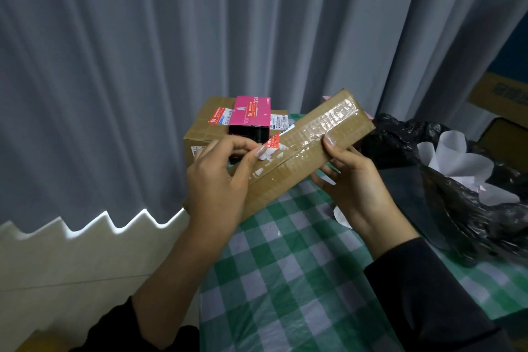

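Box (308, 146), long and taped, held slantwise above checked table (285, 280). At its near end, left hand (220, 180) curled round the edge, thumb and forefinger pinching red-and-white label (273, 141), already part torn away. Farther right, right hand (351, 177) cupping the underside, thumb pressed on the tape. Step in hand, by the look of it: stripping the label. Next: slow, flat pull against a firm counter-hold. Label print too small to read.
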